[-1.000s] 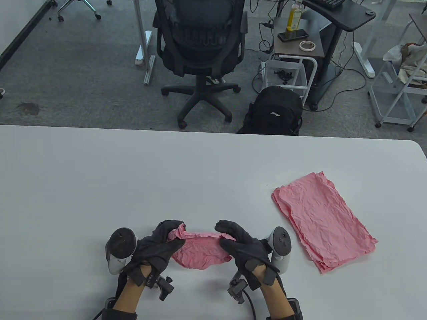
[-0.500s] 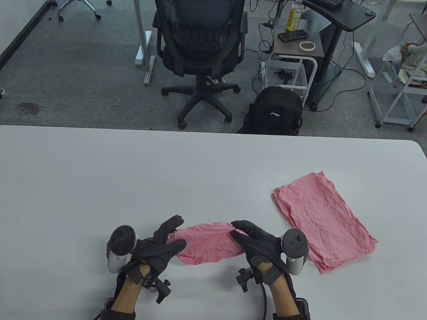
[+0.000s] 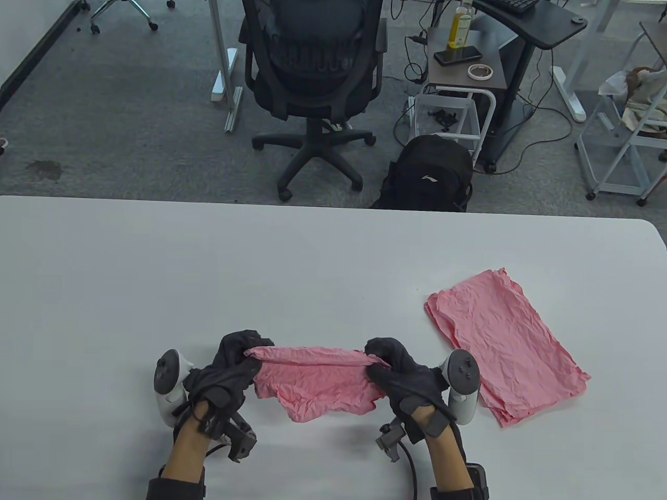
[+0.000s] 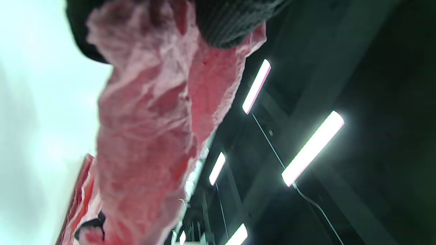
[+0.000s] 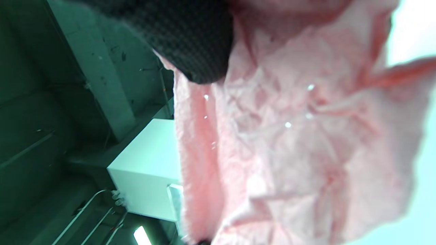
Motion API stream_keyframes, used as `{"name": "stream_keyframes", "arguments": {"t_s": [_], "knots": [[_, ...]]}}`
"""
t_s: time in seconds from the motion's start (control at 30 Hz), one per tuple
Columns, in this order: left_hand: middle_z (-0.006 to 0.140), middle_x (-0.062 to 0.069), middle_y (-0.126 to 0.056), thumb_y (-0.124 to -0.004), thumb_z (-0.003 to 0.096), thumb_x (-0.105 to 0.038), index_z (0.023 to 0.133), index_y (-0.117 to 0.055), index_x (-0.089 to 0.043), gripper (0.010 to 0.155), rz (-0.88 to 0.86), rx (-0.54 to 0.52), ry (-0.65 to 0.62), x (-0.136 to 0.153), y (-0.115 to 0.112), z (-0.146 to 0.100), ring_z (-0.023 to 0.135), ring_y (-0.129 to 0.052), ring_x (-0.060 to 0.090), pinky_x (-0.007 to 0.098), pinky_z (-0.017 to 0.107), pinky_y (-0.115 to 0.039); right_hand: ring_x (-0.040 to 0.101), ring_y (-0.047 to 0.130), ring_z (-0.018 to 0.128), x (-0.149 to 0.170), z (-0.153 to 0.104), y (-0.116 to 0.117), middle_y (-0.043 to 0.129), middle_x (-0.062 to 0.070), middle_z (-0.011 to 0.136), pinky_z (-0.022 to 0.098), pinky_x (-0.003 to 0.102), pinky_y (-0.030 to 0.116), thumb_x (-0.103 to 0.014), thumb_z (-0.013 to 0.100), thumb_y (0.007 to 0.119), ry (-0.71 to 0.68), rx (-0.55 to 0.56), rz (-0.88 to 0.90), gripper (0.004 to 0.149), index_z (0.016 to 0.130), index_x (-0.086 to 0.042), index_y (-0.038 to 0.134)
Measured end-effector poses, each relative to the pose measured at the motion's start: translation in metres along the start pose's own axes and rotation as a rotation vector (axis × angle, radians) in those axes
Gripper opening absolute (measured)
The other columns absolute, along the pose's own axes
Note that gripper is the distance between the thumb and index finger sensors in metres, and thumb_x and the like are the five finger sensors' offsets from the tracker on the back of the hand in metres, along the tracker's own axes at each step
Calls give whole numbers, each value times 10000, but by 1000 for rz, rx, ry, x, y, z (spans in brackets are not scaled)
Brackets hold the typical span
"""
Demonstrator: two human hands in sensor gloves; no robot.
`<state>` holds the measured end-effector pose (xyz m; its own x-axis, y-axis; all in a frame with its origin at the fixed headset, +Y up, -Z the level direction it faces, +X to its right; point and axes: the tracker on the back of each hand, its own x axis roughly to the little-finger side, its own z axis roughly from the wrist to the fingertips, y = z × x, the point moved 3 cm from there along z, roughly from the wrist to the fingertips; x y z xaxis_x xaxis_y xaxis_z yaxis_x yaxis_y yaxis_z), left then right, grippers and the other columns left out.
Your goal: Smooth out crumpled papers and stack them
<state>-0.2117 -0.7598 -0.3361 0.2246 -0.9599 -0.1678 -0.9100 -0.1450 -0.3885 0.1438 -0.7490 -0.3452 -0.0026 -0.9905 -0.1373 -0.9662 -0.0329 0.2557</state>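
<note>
A crumpled pink paper (image 3: 318,383) hangs stretched between my two hands near the table's front edge. My left hand (image 3: 237,359) pinches its left end and my right hand (image 3: 388,364) pinches its right end, both with curled fingers. The paper's top edge is pulled taut, its lower part sags toward the table. In the left wrist view the paper (image 4: 150,129) fills the middle below my gloved fingers (image 4: 231,20). In the right wrist view the paper (image 5: 289,136) hangs from my fingers (image 5: 190,37). A stack of flattened pink papers (image 3: 503,344) lies at the right.
The white table (image 3: 208,271) runs wide around the hands. Its far edge is at mid-frame, its rounded right corner beyond the stack. Behind it on the floor stand an office chair (image 3: 312,78), a black backpack (image 3: 430,174) and side tables.
Both hands have lifted the paper off the table and pulled it wider. The left hand went from flat fingers to a pinch on the left end.
</note>
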Motion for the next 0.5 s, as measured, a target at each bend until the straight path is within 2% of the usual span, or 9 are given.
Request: {"name": "stream_keyframes", "arguments": {"t_s": [0.1,0.17,0.23,0.3,0.33,0.4,0.43,0.5], "knots": [[1023,40,-628,-794,516,-232,1106,-478,-301,673,-27,18,-37,-5,-4,0,731,-908,231,429,575,-765,290,965,495,3,-2,-11,844,107,737,365,470,811,-260,466,871,36,90,-42,588,983,-130,623],[1043,69,-566,-816,520,-263,1126,-425,-269,721,-12,57,-40,-6,-7,1,699,-877,214,399,549,-760,262,971,439,4,-3,-16,870,104,679,337,466,818,-287,466,876,47,123,-57,525,936,-116,718],[1035,74,-568,-838,523,-343,1132,-406,-237,754,65,59,-29,-5,-7,0,617,-893,162,345,491,-784,240,962,444,3,-4,-18,868,77,661,350,462,815,-316,479,856,22,129,-48,435,882,-161,805],[1012,85,-601,-838,521,-439,1134,-410,-212,781,127,38,14,-1,-5,0,513,-914,95,296,410,-809,273,934,550,1,-2,-14,832,53,697,420,486,792,-316,493,828,-45,87,73,394,872,-213,798],[996,85,-623,-803,533,-490,1133,-412,-198,774,144,31,33,2,-4,0,460,-925,66,267,367,-822,349,888,667,0,-1,-11,799,67,752,484,540,749,-292,499,816,-72,61,140,390,881,-228,779],[959,94,-670,-817,534,-436,1120,-464,-171,734,148,2,84,8,-2,-1,375,-943,55,252,297,-835,492,749,834,-2,0,-1,696,194,952,537,615,684,-220,503,790,-101,-25,331,391,891,-241,745],[944,107,-693,-837,522,-376,1107,-513,-162,702,187,-3,100,8,-2,-1,344,-954,78,271,273,-836,515,757,832,-2,0,2,704,214,971,535,610,704,-186,500,776,-101,-39,357,387,882,-242,747],[945,100,-699,-836,515,-333,1097,-550,-169,669,461,-3,138,4,-2,-1,342,-957,80,274,274,-839,460,894,731,-3,1,8,788,206,929,470,550,803,-146,491,751,-117,-65,395,387,868,-237,755]]}}
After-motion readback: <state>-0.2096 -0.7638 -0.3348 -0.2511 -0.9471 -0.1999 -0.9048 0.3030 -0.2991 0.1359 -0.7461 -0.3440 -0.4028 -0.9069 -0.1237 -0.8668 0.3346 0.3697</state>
